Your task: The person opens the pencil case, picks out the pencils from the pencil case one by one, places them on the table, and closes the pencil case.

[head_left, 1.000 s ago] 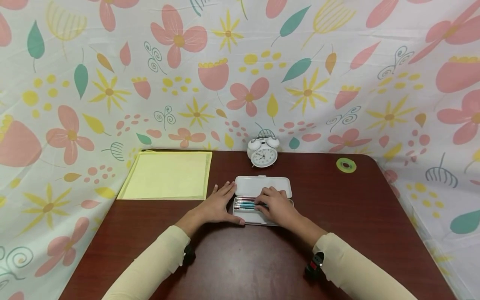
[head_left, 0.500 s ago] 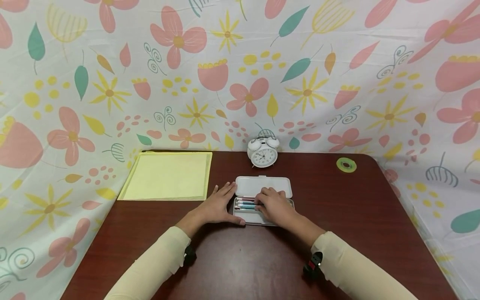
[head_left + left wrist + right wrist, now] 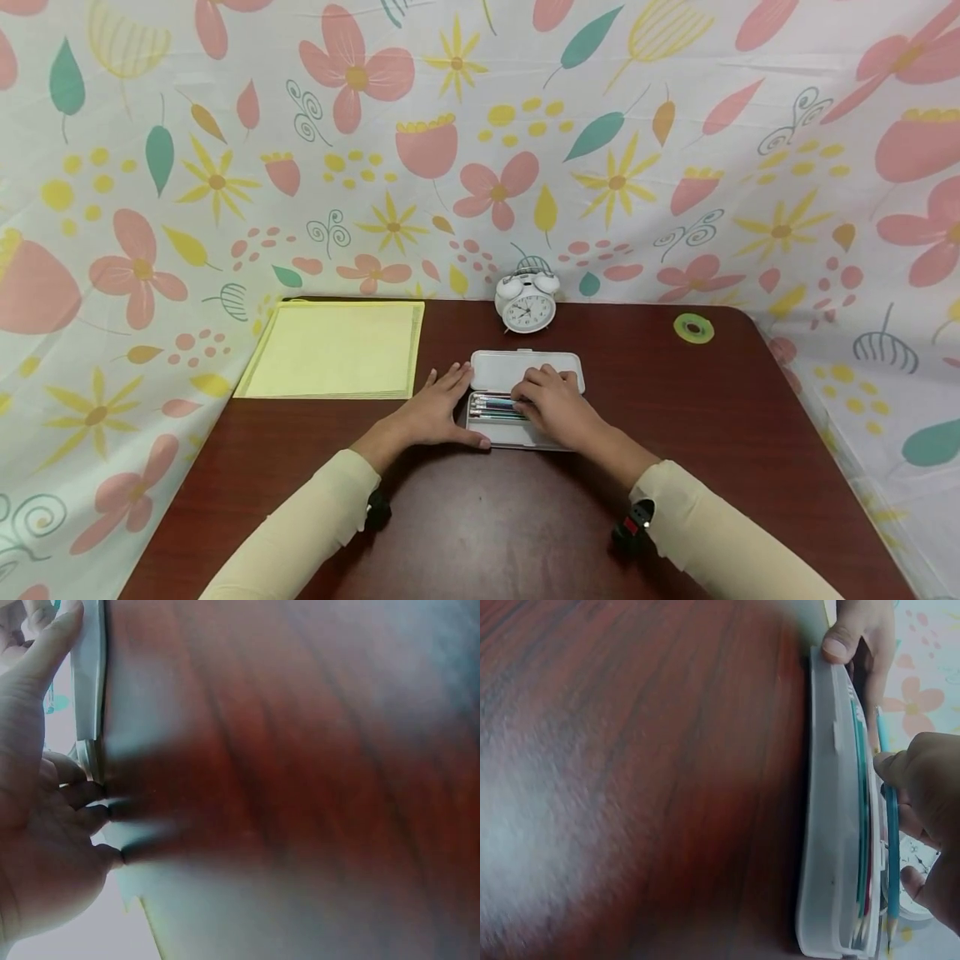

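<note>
A white pencil case (image 3: 510,434) lies opened on the dark table, its lid (image 3: 495,372) folded back. Several pencils (image 3: 489,415) lie side by side in its rear part; teal and dark red ones show in the right wrist view. My right hand (image 3: 557,408) pinches a teal pencil (image 3: 892,847) with thumb and fingers, just above the case. My left hand (image 3: 431,414) stays at the case's left end, its thumb on the front corner and its fingers stretched towards the lid. In the left wrist view, that hand (image 3: 45,787) touches the case's edge.
A white alarm clock (image 3: 527,307) stands behind the case. Yellow-edged sheets (image 3: 333,350) lie at the back left, and a greenish tape roll (image 3: 693,328) at the back right. A flowered cloth (image 3: 622,75) hangs along the table's far edge.
My right hand has risen slightly and shifted a little to the right over the case, with the pencil between its fingers. My left hand has stayed in place.
</note>
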Available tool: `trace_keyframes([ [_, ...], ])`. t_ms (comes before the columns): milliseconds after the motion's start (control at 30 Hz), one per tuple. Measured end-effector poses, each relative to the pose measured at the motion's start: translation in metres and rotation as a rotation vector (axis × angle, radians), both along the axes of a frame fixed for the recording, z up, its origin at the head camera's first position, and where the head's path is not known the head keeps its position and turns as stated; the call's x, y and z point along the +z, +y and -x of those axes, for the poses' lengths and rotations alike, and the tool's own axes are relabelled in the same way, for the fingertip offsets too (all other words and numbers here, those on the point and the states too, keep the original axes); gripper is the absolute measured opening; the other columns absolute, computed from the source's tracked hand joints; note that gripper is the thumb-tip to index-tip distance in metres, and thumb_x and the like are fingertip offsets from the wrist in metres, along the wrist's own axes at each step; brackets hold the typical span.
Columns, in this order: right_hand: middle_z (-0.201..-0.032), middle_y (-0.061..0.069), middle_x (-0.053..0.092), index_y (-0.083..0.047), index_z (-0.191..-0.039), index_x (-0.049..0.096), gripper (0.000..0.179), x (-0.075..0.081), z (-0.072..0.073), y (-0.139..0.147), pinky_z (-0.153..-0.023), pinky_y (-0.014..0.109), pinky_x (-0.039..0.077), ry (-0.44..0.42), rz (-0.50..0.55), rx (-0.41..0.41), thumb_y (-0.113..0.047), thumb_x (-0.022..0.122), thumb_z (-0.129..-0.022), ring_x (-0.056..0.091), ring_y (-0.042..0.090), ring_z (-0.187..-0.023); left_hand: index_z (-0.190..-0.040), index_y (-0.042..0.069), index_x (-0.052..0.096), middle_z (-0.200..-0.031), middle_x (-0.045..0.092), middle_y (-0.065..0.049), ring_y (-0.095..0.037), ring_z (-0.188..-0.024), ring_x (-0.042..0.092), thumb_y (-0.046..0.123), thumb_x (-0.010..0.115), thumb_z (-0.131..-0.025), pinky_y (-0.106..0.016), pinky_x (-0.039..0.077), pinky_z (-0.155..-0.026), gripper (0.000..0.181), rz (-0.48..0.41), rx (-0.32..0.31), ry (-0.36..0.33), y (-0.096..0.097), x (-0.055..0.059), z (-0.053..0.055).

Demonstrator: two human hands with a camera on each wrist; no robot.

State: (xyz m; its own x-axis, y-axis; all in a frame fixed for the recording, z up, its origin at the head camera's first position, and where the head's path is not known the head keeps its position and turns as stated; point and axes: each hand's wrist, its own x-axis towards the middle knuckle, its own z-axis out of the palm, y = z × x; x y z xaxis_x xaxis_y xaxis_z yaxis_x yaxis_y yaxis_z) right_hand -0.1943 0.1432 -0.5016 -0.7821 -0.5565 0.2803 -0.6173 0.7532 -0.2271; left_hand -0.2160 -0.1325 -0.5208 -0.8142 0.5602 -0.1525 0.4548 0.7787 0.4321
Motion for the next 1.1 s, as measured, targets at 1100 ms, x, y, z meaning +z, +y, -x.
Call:
trace_keyframes([
  [1100, -0.108, 0.003, 0.070, -0.017, -0.107, 0.081, 0.007, 0.000, 0.020, 0.170, -0.081, 0.063, 0.040, -0.101, 0.042, -0.267, -0.014, 0.081, -0.101, 0.054, 0.027, -0.097, -0.178, 0.006, 0.014, -0.187, 0.014, -0.012, -0.031, -0.175, 0.010, 0.080, 0.082, -0.082, -0.059, 0.010, -0.142, 0.139, 0.045, 0.004, -0.051, 0.005, 0.011, -0.003],
])
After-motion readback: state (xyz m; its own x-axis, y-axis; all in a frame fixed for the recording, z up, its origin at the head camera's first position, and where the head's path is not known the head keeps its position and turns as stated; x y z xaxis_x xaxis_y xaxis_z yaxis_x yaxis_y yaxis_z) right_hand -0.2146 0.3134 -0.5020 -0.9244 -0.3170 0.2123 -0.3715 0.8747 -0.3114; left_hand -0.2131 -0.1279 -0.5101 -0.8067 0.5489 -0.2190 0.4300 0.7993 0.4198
